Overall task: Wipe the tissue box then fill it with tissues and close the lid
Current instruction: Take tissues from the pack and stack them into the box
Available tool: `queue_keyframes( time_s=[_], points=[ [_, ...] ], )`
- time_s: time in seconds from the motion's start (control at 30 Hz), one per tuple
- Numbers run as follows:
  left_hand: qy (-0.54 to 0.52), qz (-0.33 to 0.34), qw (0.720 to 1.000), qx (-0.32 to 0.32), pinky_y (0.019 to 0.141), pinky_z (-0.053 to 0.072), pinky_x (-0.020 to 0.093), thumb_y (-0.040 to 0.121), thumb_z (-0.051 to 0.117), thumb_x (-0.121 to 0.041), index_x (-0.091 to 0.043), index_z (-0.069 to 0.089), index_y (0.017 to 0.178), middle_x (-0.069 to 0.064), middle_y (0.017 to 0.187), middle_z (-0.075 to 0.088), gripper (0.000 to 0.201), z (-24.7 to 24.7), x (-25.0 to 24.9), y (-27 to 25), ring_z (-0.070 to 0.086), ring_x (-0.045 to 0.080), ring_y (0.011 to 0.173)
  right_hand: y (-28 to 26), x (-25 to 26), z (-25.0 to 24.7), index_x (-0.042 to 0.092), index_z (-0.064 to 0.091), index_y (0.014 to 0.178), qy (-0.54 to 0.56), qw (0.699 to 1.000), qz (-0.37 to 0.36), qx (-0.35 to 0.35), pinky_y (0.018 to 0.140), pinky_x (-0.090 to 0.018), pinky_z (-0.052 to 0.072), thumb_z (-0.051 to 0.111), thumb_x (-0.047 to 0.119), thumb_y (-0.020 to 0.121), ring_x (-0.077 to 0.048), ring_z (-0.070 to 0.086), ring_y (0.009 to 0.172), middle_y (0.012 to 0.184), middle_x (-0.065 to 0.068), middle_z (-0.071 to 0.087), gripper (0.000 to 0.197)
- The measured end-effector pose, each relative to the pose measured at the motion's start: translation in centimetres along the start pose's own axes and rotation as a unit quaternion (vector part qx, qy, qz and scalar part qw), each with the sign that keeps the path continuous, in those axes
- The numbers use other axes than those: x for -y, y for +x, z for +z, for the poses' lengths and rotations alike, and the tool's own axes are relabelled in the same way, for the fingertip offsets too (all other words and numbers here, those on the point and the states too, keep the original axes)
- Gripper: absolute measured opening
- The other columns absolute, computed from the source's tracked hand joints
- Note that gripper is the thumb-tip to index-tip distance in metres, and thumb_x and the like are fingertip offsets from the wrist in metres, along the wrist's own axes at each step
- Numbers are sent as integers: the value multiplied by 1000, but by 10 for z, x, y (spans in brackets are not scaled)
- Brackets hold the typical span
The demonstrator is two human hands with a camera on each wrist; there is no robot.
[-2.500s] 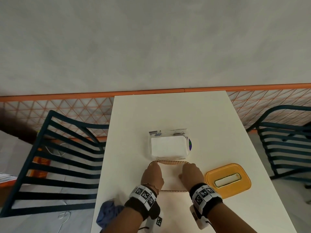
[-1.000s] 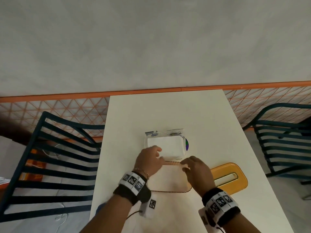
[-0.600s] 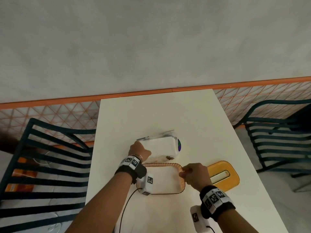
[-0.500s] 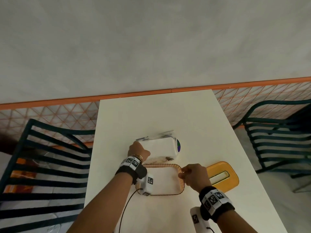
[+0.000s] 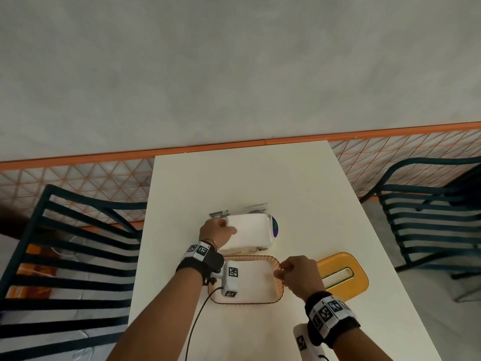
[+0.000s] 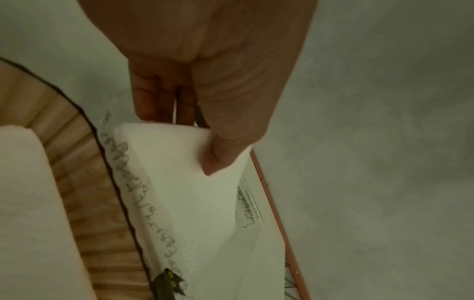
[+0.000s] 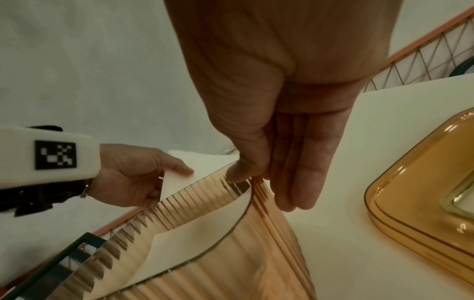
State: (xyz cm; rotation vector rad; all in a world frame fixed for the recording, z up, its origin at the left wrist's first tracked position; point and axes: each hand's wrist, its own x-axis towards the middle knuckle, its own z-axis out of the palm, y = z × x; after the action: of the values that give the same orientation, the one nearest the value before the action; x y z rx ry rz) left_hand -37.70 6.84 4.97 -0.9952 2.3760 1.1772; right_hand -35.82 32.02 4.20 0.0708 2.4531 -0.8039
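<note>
The amber ribbed tissue box [image 5: 280, 289] stands open near the table's front, seen close in the right wrist view [image 7: 231, 253]. My right hand [image 5: 279, 272] pinches its right rim, thumb inside and fingers outside [image 7: 246, 180]. Just behind the box lies a white stack of tissues [image 5: 250, 230] in a clear printed wrapper. My left hand [image 5: 226, 227] grips the stack's left end, thumb on top and fingers beneath [image 6: 200, 146]; the stack [image 6: 184, 192] tilts by the box wall [image 6: 77, 162]. The amber lid [image 5: 343, 277] with its slot lies flat to the right of the box [image 7: 423, 203].
The white table [image 5: 247, 178] runs back to a grey wall with an orange rail. Dark slatted chairs stand at the left [image 5: 73, 243] and at the right [image 5: 429, 209]. A cable hangs from my left wrist camera [image 5: 231, 280] over the box.
My left hand left the box, reached forward and took hold of the tissue stack's left end. My right hand shifted to pinch the box's right rim. The stack has tilted slightly.
</note>
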Motion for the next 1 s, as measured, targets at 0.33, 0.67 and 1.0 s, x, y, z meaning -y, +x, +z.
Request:
queue_keyframes(
  time_s=[0.33,0.67,1.0],
  points=[
    [-312,65,948,22,74,53,37,73,64,-13,-19,74,96,5,99,75,26,-40,-7,-79,67,24,90,-19,31,-23,29,44,139,198,975,-86,45,95,-29,52,98,45,51,-11,61,114,127,11,61,104],
    [-275,38,959,50,54,43,26,59,63,-16,-21,64,81,-3,71,62,23,-24,41,-110,55,17,67,-34,40,-13,22,78,106,273,937,-128,176,94,-45,58,89,21,72,-23,75,98,101,-2,80,36],
    [-39,141,989,20,64,50,9,75,64,2,-29,58,92,-14,93,67,35,12,75,-114,66,9,86,-32,19,14,27,77,105,11,985,-169,43,64,-2,40,82,12,72,-8,65,84,92,13,72,36]
  ],
)
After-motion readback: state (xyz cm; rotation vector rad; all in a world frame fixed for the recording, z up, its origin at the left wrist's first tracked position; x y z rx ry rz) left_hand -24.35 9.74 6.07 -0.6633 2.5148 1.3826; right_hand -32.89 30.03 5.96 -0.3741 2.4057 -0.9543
